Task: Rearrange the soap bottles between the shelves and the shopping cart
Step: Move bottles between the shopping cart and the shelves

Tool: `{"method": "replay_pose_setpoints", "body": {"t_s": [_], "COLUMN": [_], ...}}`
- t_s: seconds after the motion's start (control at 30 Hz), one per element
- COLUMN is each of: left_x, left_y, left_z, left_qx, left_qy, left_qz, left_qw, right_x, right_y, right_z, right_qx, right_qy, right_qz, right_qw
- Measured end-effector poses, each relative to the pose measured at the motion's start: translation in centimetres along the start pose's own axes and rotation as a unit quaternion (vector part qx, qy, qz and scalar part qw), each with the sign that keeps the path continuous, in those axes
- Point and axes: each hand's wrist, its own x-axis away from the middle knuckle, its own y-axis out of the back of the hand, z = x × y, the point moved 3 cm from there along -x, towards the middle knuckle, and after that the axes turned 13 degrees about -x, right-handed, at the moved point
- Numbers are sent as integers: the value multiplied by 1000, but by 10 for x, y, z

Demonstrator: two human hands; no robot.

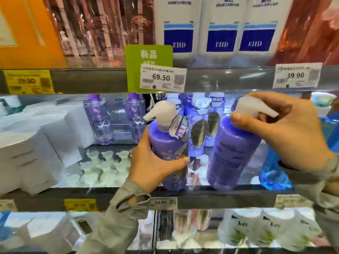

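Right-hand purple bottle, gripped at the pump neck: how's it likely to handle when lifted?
The right purple bottle looks rigid, its wall undented. The right hand grips only the neck under the white pump, and the body is tilted, so it may swing. Glossy plastic: probably slippery.

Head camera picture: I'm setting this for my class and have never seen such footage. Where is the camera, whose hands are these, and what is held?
No machine: a person wears one wide-angle camera on the head, looking down at their own bare hands. The left hand grips a purple pump bottle round its body; the right hand holds a second purple bottle at its neck. Behind them the middle shelf carries white boxes, clear purple bottles and a blue bottle.
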Motion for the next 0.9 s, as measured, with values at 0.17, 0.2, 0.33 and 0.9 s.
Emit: {"method": "replay_pose_setpoints", "body": {"t_s": [0.17,0.2,0.33,0.9], "left_x": [-16,-20,-36,-47], "left_y": [-19,-22,-35,-47], "left_z": [16,20,36,60], "left_qx": [-17,-20,-22,-6], "left_qy": [-10,-11,22,46], "left_qz": [17,25,51,113], "left_qw": [1000,999,998,993], "right_x": [-7,-8,-14,-34], "right_y": [-3,-3,-4,-17], "right_z": [-30,-38,-61,-75], "right_qx": [43,53,131,227], "right_qy": [-20,-24,-46,-58], "right_qz": [4,3,-21,22], "right_qw": [999,998,990,972]}}
